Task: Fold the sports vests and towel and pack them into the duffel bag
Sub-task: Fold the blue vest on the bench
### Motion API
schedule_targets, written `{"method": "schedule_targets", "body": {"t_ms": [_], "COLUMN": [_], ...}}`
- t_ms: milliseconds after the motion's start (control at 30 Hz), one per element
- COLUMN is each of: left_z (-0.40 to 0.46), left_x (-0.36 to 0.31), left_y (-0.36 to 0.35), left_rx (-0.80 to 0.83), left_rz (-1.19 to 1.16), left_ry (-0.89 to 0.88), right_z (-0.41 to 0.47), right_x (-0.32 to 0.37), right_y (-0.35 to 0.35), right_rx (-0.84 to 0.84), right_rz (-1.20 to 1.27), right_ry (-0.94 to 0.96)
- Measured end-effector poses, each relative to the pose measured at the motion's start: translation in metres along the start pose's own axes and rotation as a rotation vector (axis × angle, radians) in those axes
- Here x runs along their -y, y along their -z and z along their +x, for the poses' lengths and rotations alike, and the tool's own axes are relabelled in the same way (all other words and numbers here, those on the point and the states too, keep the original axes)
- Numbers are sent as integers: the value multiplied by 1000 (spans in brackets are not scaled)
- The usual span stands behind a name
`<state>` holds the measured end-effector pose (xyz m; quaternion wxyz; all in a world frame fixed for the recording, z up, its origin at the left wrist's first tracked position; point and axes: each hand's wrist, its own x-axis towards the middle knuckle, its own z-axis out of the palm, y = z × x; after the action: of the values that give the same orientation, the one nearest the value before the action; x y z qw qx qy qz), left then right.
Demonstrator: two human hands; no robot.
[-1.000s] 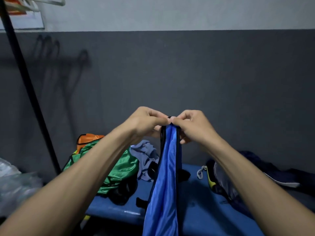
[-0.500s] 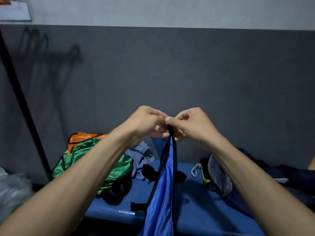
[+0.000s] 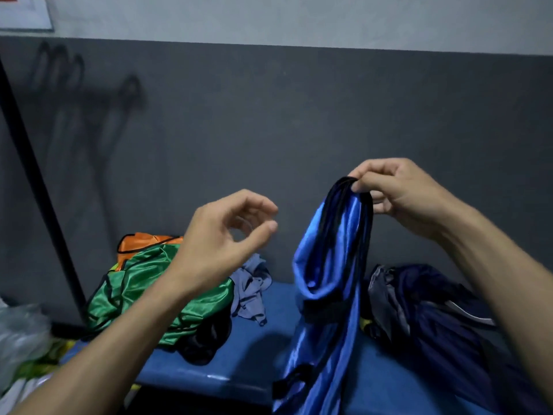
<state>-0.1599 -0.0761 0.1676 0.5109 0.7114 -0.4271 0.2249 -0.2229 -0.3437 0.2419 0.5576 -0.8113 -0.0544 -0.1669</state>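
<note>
The right hand [image 3: 401, 196] pinches the black-trimmed top of the shiny blue satin vest [image 3: 326, 283], which hangs above the blue bench [image 3: 248, 357]. The left hand [image 3: 221, 244] hovers loosely curled, holding nothing. A green satin vest [image 3: 143, 283] lies crumpled at the bench's left end, the dark navy duffel bag [image 3: 434, 313] at its right.

We lose the blue vest [image 3: 326, 295] below the pinch, where the bottom edge cuts off its hanging tail. The right hand [image 3: 401, 196] covers the strap ends it holds. Left of the grip, our forearm hides part of the green vest [image 3: 134, 289]. Right of the grip, the dark bag [image 3: 434, 310] is too dim for us to see whether it is open.
</note>
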Motion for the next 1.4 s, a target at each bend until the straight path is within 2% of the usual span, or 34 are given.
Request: {"method": "schedule_targets", "body": {"t_ms": [167,267,333,500,667,800,900,1033,1100,1133,1167,1267,1300,1333,1400], "left_z": [-12,-9,-7,0,-6,-10,-8,11,26,31,36,36,32,27,18], "left_x": [-18,-32,-31,0,3,11,20,29,29,29,28,21,20,21,29], "left_y": [-8,-10,-17,-30,-35,-41,-37,-16,-2,4,10,22,22,22,21], "left_rx": [-22,52,140,277,376,435,365,224,168,152,173,461,531,574,561], "left_rz": [66,85,146,427,251,338,418,870,1016,989,861,60,-90,-76,193], "left_ry": [-207,-281,-244,-22,78,52,41,-7,-49,-59,-41,189,242,241,142], "right_z": [7,8,8,6,4,7,9,11,11,10,10,11,12,15,18], "right_x": [7,7,8,9,5,-1,-5,-16,-24,-28,-32,-39,-41,-43,-46], "right_y": [2,-3,-9,-15,-15,-12,-5,1,1,0,-1,-3,-3,-4,-7], "right_rx": [48,51,67,116,164,145,126,128,151,162,168,153,131,104,66], "right_rz": [-78,-112,-122,-123,-114,-123,-126,-100,-85,-81,-78,-61,-46,-28,15], "right_ry": [-12,-11,-1,48,69,65,50,22,16,15,12,-34,-56,-77,-110]}}
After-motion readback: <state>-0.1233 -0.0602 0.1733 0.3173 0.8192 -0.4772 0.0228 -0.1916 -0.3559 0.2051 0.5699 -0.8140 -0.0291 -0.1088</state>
